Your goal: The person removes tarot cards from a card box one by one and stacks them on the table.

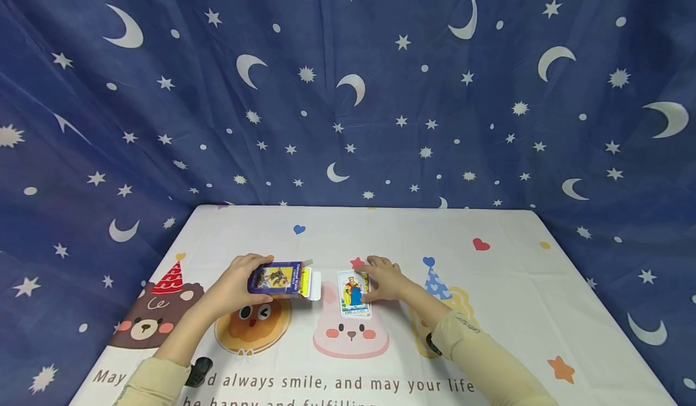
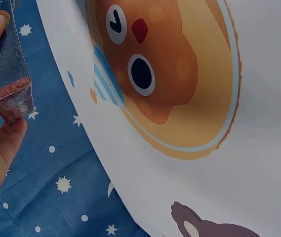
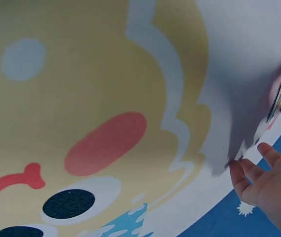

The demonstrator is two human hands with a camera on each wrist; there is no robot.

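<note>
On the left, my left hand (image 1: 239, 284) grips a dark blue tarot card box (image 1: 276, 278), thumb on the near side and fingers on the far side. Its white end flap (image 1: 315, 285) hangs open toward the right, and something yellow shows at the mouth. Clear wrap covers the box's end (image 2: 13, 96) in the left wrist view. Just right of the box is a small stack of tarot cards (image 1: 353, 294), a crowned figure in red and blue on top. My right hand (image 1: 387, 280) holds the stack's right side between thumb and fingers; the stack's edge (image 3: 280, 91) appears in the right wrist view.
A white tablecloth (image 1: 478, 327) printed with cartoon animals, hearts and lettering covers the table. Blue curtains (image 1: 348, 128) with moons and stars hang behind and at both sides. Black straps (image 1: 200, 372) sit by the wrists.
</note>
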